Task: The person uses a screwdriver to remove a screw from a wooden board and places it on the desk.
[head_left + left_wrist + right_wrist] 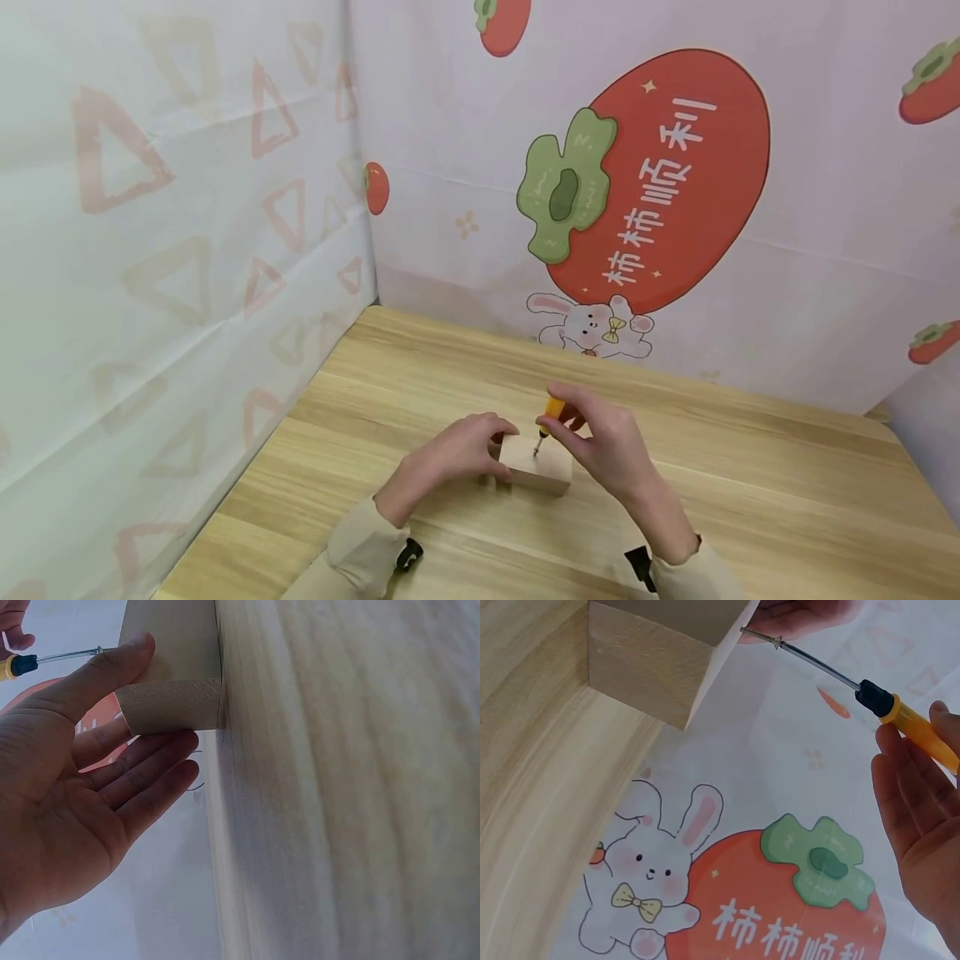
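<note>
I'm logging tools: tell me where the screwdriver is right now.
In the head view, the screwdriver is low and just right of centre, pinched in the right hand and slanting down toward the wooden block held by the left hand.

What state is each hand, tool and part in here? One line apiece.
Left hand: holding one end of the wooden block
Right hand: gripping the handle of the screwdriver
Screwdriver: leaning, tip down at the head of the screw
Screw: head raised above the block's top; depth unclear
Wooden block: resting on the table

Grained tabletop (757, 492), block (534, 468) atop, apparently wooden
</note>
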### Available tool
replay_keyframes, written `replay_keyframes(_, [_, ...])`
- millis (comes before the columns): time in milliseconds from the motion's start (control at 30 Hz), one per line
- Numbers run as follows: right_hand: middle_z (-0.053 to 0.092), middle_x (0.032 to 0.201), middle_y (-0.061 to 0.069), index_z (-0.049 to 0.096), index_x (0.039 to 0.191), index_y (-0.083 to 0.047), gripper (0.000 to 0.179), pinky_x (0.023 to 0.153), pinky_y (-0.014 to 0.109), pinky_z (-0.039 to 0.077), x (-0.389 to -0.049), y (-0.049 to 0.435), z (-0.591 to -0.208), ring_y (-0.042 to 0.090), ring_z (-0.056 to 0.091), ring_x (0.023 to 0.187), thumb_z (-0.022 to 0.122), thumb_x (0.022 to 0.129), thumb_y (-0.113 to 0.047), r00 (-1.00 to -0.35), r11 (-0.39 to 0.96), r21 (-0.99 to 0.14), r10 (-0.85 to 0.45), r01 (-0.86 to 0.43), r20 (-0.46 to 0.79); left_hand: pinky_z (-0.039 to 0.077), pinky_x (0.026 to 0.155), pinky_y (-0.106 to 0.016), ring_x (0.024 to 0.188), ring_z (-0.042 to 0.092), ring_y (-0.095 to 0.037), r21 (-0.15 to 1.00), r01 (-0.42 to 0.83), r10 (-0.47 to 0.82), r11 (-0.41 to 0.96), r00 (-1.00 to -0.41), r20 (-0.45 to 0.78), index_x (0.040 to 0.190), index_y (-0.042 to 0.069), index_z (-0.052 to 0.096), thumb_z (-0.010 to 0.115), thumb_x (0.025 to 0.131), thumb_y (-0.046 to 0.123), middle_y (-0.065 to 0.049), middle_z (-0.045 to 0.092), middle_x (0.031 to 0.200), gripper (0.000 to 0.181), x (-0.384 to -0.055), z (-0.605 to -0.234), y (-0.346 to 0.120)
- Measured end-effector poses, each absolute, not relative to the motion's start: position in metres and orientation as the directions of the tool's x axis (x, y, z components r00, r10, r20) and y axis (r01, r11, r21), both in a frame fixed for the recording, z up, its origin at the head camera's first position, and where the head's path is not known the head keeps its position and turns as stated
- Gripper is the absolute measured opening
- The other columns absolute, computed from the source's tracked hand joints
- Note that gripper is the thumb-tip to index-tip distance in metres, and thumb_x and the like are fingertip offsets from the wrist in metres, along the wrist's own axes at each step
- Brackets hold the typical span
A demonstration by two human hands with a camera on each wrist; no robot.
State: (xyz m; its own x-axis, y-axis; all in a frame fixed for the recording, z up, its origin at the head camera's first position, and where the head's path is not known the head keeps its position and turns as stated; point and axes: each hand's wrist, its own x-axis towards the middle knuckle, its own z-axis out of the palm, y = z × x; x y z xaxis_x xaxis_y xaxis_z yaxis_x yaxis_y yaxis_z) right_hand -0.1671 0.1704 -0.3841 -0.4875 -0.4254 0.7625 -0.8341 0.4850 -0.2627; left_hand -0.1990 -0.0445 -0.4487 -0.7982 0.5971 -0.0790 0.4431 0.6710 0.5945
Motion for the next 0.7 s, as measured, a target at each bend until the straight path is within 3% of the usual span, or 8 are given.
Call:
replay_keyframes(167, [0.065,0.076,-0.005,0.063,0.108,-0.007,0.036,0.056,0.015,0.048,-0.1639,0.1659,-0.3799,0.004,0.059,0.060,0.074,0.080,-0.028,-0.526,0.548,-0.263,-0.405,-0.794,0.748,0.046,0.086,-0.026,0.097,0.056,-0.004,0.609,0.439,0.602,0.661,-0.795,-0.080,0.120,0.014,0.062,0.081,0.071,0.036,0.007,0.062,0.106,0.057,-0.1982,-0.4468,-0.0452])
replay_keyframes(267, [0.064,0.075,-0.005,0.063,0.105,-0.007,0.040,0.057,0.013,0.048,-0.1619,0.1639,-0.3780,0.004,0.059,0.059,0.060,0.087,-0.042,-0.564,0.594,-0.267,-0.394,-0.759,0.725,0.046,0.086,-0.026,0.098,0.056,-0.005,0.612,0.440,0.606,0.658,-0.792,-0.081,0.121,0.014,0.062,0.080,0.072,0.036,0.007,0.062,0.107,0.056,-0.1971,-0.4459,-0.0447])
replay_keyframes(367, [0.063,0.073,-0.006,0.061,0.103,-0.008,0.035,0.056,0.014,0.048,-0.1599,0.1622,-0.3761,0.004,0.058,0.058,0.071,0.082,-0.034,-0.606,0.636,-0.278,-0.381,-0.720,0.698,0.046,0.087,-0.026,0.099,0.056,-0.005,0.602,0.443,0.604,0.665,-0.793,-0.084,0.122,0.014,0.061,0.080,0.073,0.037,0.006,0.061,0.109,0.057,-0.1959,-0.4448,-0.0446])
replay_keyframes(500, [0.061,0.070,-0.008,0.060,0.098,-0.007,0.041,0.052,0.013,0.044,-0.1593,0.1601,-0.3753,0.000,0.053,0.055,0.084,0.067,-0.015,-0.622,0.656,-0.285,-0.360,-0.699,0.696,0.045,0.087,-0.026,0.099,0.055,-0.006,0.585,0.446,0.598,0.678,-0.797,-0.085,0.122,0.014,0.061,0.080,0.072,0.038,0.006,0.061,0.108,0.058,-0.1955,-0.4440,-0.0453])
replay_keyframes(700, [0.059,0.071,-0.008,0.058,0.099,-0.007,0.039,0.051,0.009,0.041,-0.1568,0.1617,-0.3748,0.000,0.051,0.055,0.082,0.070,-0.016,-0.666,0.664,-0.328,-0.349,-0.672,0.660,0.045,0.086,-0.026,0.099,0.055,-0.005,0.571,0.456,0.597,0.683,-0.798,-0.077,0.122,0.015,0.061,0.080,0.072,0.038,0.007,0.061,0.109,0.058,-0.1953,-0.4467,-0.0444])
